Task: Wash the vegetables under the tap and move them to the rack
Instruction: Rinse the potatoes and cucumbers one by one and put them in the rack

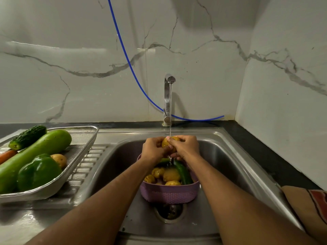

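Left hand (153,149) and right hand (185,147) both curl their fingers around one potato (166,142), gripping it under the tap (167,96) stream.

The sink (221,156) is largely taken up by the purple basket (169,193), with open basin left on either side. The rack (83,149) is crowded with vegetables; bare mesh is left only along its back right corner.

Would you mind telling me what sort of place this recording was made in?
Most likely a home kitchen: a steel sink with a running tap, a marble-look tiled wall, and washed vegetables in a draining rack beside it.
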`<state>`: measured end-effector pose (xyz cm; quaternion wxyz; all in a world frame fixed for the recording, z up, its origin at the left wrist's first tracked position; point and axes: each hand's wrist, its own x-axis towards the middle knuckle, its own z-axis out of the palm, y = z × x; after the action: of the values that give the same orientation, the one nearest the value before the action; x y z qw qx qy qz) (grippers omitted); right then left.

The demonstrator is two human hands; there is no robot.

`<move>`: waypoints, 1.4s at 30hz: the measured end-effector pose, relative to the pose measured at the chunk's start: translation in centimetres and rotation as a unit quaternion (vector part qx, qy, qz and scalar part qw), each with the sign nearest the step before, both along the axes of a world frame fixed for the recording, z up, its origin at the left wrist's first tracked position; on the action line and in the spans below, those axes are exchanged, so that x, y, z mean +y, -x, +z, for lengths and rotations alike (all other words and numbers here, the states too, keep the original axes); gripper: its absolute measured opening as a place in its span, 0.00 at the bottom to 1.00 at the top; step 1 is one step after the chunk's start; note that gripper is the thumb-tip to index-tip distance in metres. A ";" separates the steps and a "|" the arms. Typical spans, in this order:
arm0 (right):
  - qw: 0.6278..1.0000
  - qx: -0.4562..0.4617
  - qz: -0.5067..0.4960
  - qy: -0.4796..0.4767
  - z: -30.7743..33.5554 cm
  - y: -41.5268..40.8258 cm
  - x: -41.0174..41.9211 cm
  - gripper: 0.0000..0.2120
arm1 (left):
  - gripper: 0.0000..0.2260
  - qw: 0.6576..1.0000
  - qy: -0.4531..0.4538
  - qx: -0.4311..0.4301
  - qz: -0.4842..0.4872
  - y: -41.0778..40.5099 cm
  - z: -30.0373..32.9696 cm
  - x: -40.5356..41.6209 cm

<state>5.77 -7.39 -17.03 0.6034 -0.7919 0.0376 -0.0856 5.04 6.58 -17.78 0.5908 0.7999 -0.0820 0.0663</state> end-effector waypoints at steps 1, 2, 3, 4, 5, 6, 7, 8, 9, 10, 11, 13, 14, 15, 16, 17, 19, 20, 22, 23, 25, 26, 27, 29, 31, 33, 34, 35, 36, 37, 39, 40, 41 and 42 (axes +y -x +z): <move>1.000 -0.002 0.001 -0.003 0.1 0.2 -0.1 0.17 | 0.10 1.000 0.002 -0.003 -0.005 -0.1 0.0 -0.1; 1.000 -0.003 0.003 -0.002 0.2 0.3 0.0 0.17 | 0.09 1.000 -0.003 -0.004 -0.009 -0.1 -0.1 -0.1; 1.000 -0.003 0.004 0.001 0.1 0.4 0.0 0.17 | 0.07 1.000 -0.009 -0.005 -0.013 -0.1 -0.2 -0.1; 1.000 -0.001 0.005 -0.001 0.0 0.3 -0.1 0.16 | 0.07 1.000 -0.011 -0.003 -0.017 -0.1 -0.2 -0.1; 1.000 0.003 0.005 -0.009 0.0 0.2 -0.1 0.16 | 0.07 1.000 -0.006 0.001 -0.020 0.0 -0.2 -0.1; 1.000 0.007 0.007 -0.022 0.0 0.1 -0.1 0.15 | 0.09 1.000 0.006 0.005 -0.021 0.1 -0.1 -0.1; 0.999 0.012 0.010 -0.035 0.1 0.0 -0.2 0.15 | 0.10 1.000 0.019 0.010 -0.022 0.2 0.0 0.0; 0.999 0.019 0.016 -0.041 0.3 -0.1 -0.3 0.16 | 0.11 0.999 0.029 0.015 -0.021 0.3 0.1 0.0; 0.998 0.026 0.025 -0.041 0.4 -0.2 -0.4 0.16 | 0.12 0.999 0.032 0.020 -0.018 0.3 0.1 0.1; 0.998 0.038 0.036 -0.040 0.6 -0.3 -0.4 0.15 | 0.12 0.999 0.029 0.025 -0.015 0.2 0.2 0.3; 0.997 0.053 0.046 -0.040 0.7 -0.2 -0.4 0.14 | 0.13 0.999 0.022 0.029 -0.011 0.1 0.1 0.4; 0.994 0.081 0.055 -0.039 0.8 -0.1 -0.2 0.14 | 0.14 0.999 0.007 0.037 -0.002 0.0 -0.1 0.6; 0.994 0.085 0.055 -0.033 0.6 -0.1 -0.2 0.14 | 0.14 0.999 0.000 0.040 0.002 0.0 -0.2 0.7; 0.995 0.082 0.054 -0.025 0.5 -0.2 -0.1 0.14 | 0.14 0.999 -0.008 0.040 0.007 0.1 -0.2 0.7; 0.996 0.073 0.051 -0.021 0.3 -0.2 -0.1 0.14 | 0.14 0.999 -0.018 0.036 0.012 0.1 -0.2 0.6; 0.997 0.059 0.047 -0.023 0.2 -0.2 -0.3 0.15 | 0.13 0.999 -0.031 0.025 0.014 0.1 -0.2 0.4; 0.998 0.034 0.034 -0.033 0.2 -0.1 -0.4 0.16 | 0.11 0.998 -0.060 -0.011 0.018 0.2 -0.1 -0.2; 0.999 0.028 0.026 -0.039 0.2 0.0 -0.4 0.17 | 0.11 0.997 -0.072 -0.026 0.022 0.3 0.0 -0.3; 0.999 0.019 0.020 -0.045 0.4 0.3 -0.2 0.18 | 0.09 0.996 -0.081 -0.040 0.024 0.2 0.2 -0.4; 0.999 0.018 0.021 -0.045 0.5 0.3 -0.1 0.18 | 0.08 0.995 -0.083 -0.043 0.022 0.2 0.2 -0.3; 0.998 0.038 0.027 -0.048 0.6 0.2 -0.2 0.19 | 0.10 0.997 -0.074 -0.036 0.011 0.1 0.2 -0.1; 0.997 0.056 0.033 -0.052 0.7 0.2 -0.3 0.18 | 0.11 0.997 -0.070 -0.025 0.006 0.1 0.2 0.0; 0.995 0.075 0.042 -0.052 0.7 0.2 -0.4 0.16 | 0.12 0.998 -0.069 -0.012 0.002 0.1 0.1 0.2; 0.991 0.100 0.066 -0.057 0.8 0.2 -0.7 0.13 | 0.13 0.997 -0.072 0.011 -0.005 0.0 -0.1 0.4; 0.987 0.114 0.091 -0.071 0.7 0.2 -0.9 0.11 | 0.14 0.998 -0.058 0.035 0.001 -0.2 -0.2 0.7; 0.985 0.119 0.099 -0.078 0.5 0.1 -0.8 0.12 | 0.13 0.997 -0.039 0.057 0.014 -0.3 -0.3 1.0; 0.985 0.117 0.095 -0.082 0.4 0.0 -0.7 0.13 | 0.13 0.997 -0.037 0.063 0.015 -0.2 -0.2 1.0; 0.987 0.111 0.083 -0.084 0.3 0.0 -0.7 0.13 | 0.13 0.997 -0.041 0.060 0.013 -0.1 -0.2 0.9; 0.990 0.100 0.069 -0.079 0.2 -0.1 -0.6 0.14 | 0.13 0.997 -0.048 0.051 0.010 -0.1 -0.2 0.9; 0.993 0.087 0.052 -0.066 0.1 -0.1 -0.6 0.14 | 0.13 0.998 -0.053 0.041 0.007 0.0 -0.2 0.7; 0.996 0.066 0.024 -0.046 -0.1 -0.1 -0.4 0.17 | 0.12 0.999 -0.045 0.028 0.005 0.2 -0.1 0.4; 0.997 0.061 0.011 -0.044 -0.1 -0.1 -0.4 0.18 | 0.11 0.999 -0.038 0.027 0.002 0.3 -0.1 0.2; 0.997 0.059 0.003 -0.046 0.0 -0.1 -0.3 0.19 | 0.10 0.999 -0.033 0.028 0.000 0.4 0.0 0.1; 0.997 0.060 0.002 -0.049 0.1 -0.1 -0.4 0.19 | 0.11 0.999 -0.028 0.032 -0.003 0.4 0.1 0.2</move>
<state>5.88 -7.77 -16.94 0.6386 -0.7649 0.0768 -0.0347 4.66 6.73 -17.72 0.5706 0.8177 -0.0670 0.0365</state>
